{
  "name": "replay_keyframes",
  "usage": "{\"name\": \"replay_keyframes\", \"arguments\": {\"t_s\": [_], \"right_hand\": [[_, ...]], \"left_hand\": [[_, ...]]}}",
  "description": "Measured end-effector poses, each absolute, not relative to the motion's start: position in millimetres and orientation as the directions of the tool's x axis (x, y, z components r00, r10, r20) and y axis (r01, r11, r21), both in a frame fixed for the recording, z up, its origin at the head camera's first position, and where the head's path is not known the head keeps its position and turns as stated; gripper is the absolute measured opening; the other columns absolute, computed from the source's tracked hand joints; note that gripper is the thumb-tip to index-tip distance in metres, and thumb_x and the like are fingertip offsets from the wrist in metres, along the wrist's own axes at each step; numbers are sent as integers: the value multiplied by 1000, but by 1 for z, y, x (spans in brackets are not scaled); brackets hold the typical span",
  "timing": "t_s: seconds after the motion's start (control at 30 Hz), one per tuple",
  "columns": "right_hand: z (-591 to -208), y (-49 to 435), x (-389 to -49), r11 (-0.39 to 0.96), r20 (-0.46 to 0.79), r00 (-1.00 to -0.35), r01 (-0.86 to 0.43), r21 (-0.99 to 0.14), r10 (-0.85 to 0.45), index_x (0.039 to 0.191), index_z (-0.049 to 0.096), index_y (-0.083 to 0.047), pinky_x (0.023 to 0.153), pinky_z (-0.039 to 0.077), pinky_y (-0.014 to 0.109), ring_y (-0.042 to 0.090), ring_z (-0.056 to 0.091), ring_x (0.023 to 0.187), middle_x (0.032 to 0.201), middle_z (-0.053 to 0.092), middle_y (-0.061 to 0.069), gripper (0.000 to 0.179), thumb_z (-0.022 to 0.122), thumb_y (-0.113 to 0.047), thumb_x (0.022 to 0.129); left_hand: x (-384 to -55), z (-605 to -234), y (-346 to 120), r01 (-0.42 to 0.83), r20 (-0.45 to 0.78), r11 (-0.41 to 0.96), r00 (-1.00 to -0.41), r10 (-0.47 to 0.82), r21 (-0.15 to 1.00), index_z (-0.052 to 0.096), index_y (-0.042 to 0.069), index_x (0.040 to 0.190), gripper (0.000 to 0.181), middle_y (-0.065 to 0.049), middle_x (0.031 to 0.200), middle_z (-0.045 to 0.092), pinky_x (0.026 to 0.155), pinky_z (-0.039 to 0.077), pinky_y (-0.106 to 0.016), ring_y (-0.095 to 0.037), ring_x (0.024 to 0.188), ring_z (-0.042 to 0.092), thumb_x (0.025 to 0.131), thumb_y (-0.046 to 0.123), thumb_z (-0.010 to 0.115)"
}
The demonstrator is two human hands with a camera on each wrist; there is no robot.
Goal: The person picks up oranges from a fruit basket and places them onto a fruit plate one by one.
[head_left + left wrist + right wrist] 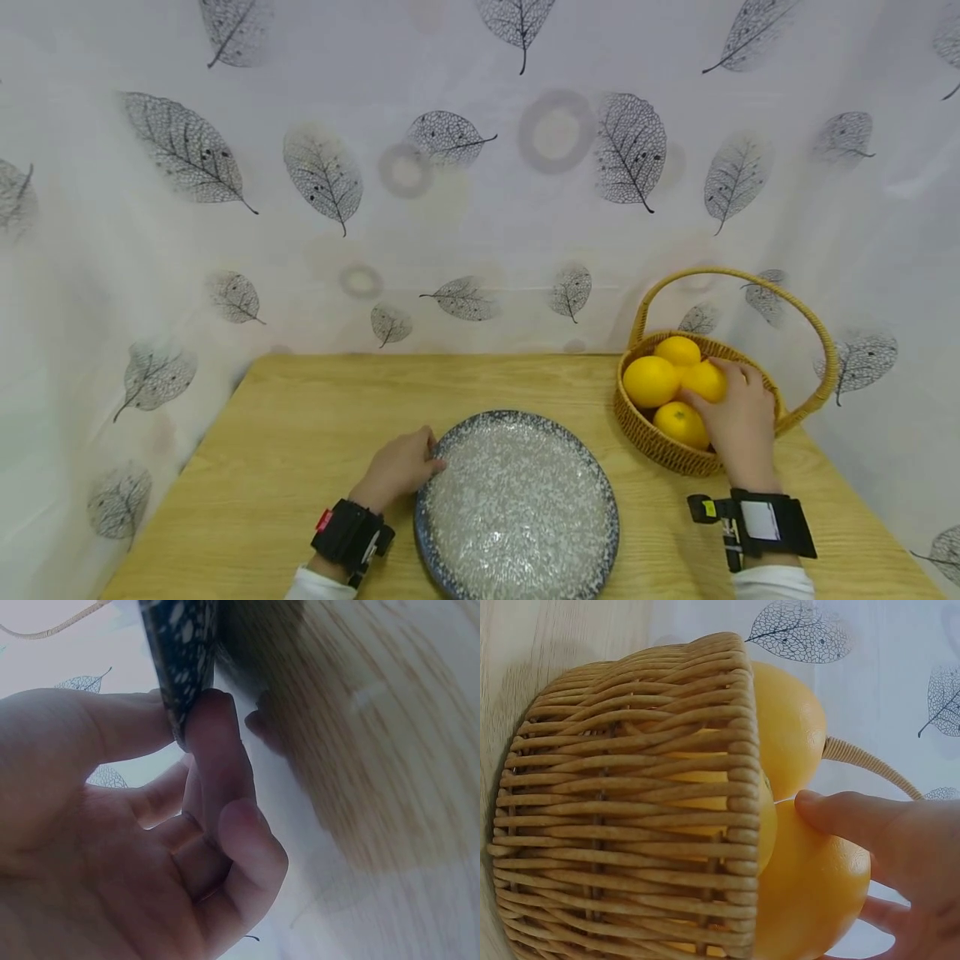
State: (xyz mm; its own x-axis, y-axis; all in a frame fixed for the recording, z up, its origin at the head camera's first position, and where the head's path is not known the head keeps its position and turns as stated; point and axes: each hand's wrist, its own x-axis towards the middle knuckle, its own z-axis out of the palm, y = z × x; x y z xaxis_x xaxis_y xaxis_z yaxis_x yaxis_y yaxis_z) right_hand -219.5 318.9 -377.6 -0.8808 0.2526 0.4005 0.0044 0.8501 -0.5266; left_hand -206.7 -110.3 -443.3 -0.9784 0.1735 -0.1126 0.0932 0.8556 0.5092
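On the table lies a round speckled grey plate (517, 508) with a dark blue rim. My left hand (397, 471) pinches the plate's left rim between thumb and fingers; in the left wrist view the dark speckled rim (184, 652) sits between them. At the right stands a woven wicker basket (648, 437) with several oranges in it. My right hand (742, 421) reaches over the basket's right side and grips one orange (703, 382), thumb on its near left and fingers on its far side. The right wrist view shows this orange (817, 892) above the wicker rim.
The basket's tall arched handle (813, 312) rises behind and right of my right hand. Other oranges (651, 382) lie close against the gripped one. A white leaf-patterned sheet (480, 233) hangs behind the wooden table (315, 417).
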Motion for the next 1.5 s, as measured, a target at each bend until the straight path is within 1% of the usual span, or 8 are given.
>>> {"name": "replay_keyframes", "arguments": {"t_s": [0.23, 0.47, 0.67, 0.87, 1.03, 1.2, 1.27, 1.5], "right_hand": [[-374, 316, -222, 834, 415, -866, 6, -552, 280, 136, 49, 8, 100, 24, 70, 60, 34, 120, 137, 40, 41, 67, 74, -26, 83], [-363, 307, -216, 845, 472, -829, 1, -534, 299, 137, 49, 5, 93, 29, 72, 62, 34, 118, 141, 40, 38, 65, 73, -22, 84], [-344, 279, -202, 860, 599, -771, -139, -491, 218, 133, 55, 2, 93, 33, 69, 55, 40, 116, 133, 48, 34, 62, 78, -16, 78], [-340, 237, -205, 839, 683, -723, -305, -449, 103, 124, 61, 3, 92, 38, 65, 51, 48, 113, 126, 55, 31, 61, 84, -10, 70], [-349, 206, -208, 820, 659, -752, -355, -449, 35, 123, 61, 2, 92, 40, 65, 49, 49, 112, 126, 56, 29, 59, 84, -14, 71], [-360, 176, -212, 798, 624, -780, -408, -444, -51, 124, 62, -3, 89, 46, 61, 43, 51, 110, 126, 58, 22, 60, 85, -19, 70], [-364, 165, -212, 791, 605, -793, -417, -448, -76, 124, 62, -4, 90, 47, 60, 41, 52, 112, 127, 57, 20, 61, 85, -20, 70], [-381, 137, -211, 778, 530, -839, -413, -473, -123, 124, 61, -9, 92, 47, 58, 39, 51, 114, 129, 58, 17, 60, 84, -24, 71]], "left_hand": [[-206, -440, -112, 71, -127, 854, -979, 157, 516, 62, 5, 94, 24, -4, 71, 56, 52, 35, -28, -17, 61, 49, 86, 26, 70], [-208, -438, -112, 81, -123, 859, -979, 165, 506, 63, 4, 97, 26, -5, 73, 58, 53, 36, -28, -17, 62, 49, 86, 27, 70], [-208, -440, -111, 95, -128, 856, -975, 184, 509, 62, 4, 97, 26, -5, 75, 59, 54, 36, -28, -17, 62, 49, 87, 27, 69], [-206, -439, -112, 71, -134, 867, -978, 157, 494, 62, 5, 98, 26, -6, 76, 60, 54, 37, -29, -18, 63, 50, 87, 27, 69], [-207, -439, -112, 75, -135, 867, -978, 161, 493, 62, 5, 97, 26, -6, 77, 61, 55, 38, -29, -18, 63, 50, 87, 27, 69], [-207, -439, -112, 72, -138, 869, -978, 159, 489, 62, 5, 99, 27, -8, 81, 64, 56, 40, -30, -18, 65, 51, 87, 28, 69], [-207, -440, -112, 73, -133, 872, -979, 156, 484, 62, 5, 99, 27, -8, 82, 66, 56, 41, -30, -18, 65, 51, 87, 29, 69], [-208, -443, -112, 67, -134, 868, -979, 151, 493, 61, 7, 95, 26, -6, 77, 61, 55, 37, -29, -18, 63, 50, 86, 30, 70]]}}
